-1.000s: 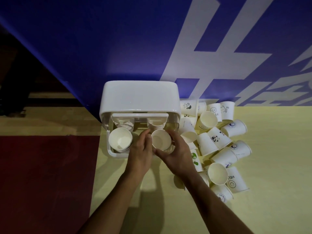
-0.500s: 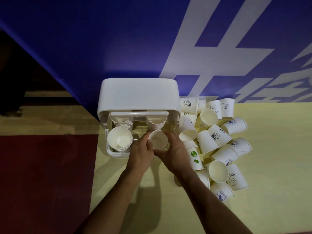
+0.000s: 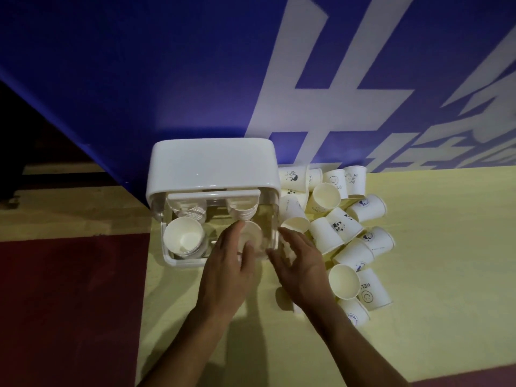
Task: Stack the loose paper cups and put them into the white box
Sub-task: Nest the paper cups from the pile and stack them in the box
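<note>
The white box stands at the table's back left, its lid raised over clear walls. A stack of white paper cups sits in its front left corner, and two more stacks stand behind. My left hand holds a stack of cups by the rim with thumb and fingers, low in the front right corner of the box. Just right of the box, my right hand hovers with fingers spread, holding nothing. Several loose paper cups lie in a heap to the right of the box.
The pale yellow table ends at its left edge beside the box, with red floor below. A blue wall with white lettering rises directly behind the box and the cups.
The stack of cups has gone down into the front right corner of the box. My right hand has let go of it and drawn back to the right with fingers spread.
</note>
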The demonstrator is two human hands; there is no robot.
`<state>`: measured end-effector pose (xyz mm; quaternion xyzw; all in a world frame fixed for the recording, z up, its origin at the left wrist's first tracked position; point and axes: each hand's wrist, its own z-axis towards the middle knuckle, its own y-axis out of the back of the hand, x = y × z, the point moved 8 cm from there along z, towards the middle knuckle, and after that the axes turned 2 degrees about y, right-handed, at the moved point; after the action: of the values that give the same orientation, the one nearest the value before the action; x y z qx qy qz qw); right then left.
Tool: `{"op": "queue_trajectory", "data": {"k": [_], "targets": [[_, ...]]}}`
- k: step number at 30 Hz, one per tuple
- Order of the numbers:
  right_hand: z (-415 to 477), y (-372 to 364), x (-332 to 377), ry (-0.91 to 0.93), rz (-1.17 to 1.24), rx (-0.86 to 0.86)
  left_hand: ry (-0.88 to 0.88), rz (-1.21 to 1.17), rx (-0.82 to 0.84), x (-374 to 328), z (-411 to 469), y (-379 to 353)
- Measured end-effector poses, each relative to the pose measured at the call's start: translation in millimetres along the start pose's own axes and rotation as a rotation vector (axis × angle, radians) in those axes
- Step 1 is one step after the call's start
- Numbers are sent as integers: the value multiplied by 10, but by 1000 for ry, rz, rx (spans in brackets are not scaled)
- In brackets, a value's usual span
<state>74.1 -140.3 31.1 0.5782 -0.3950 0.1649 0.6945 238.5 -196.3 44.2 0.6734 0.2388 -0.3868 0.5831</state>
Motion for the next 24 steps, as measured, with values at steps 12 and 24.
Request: {"op": "queue_trajectory", "data": {"k": [12, 24], "targets": [[-216, 1867, -1445, -354, 72, -194, -235, 545, 348, -1280, 889, -1840], [-239, 1888, -2938, -773, 191, 41, 120, 743, 318, -1060, 1327, -2364]]}}
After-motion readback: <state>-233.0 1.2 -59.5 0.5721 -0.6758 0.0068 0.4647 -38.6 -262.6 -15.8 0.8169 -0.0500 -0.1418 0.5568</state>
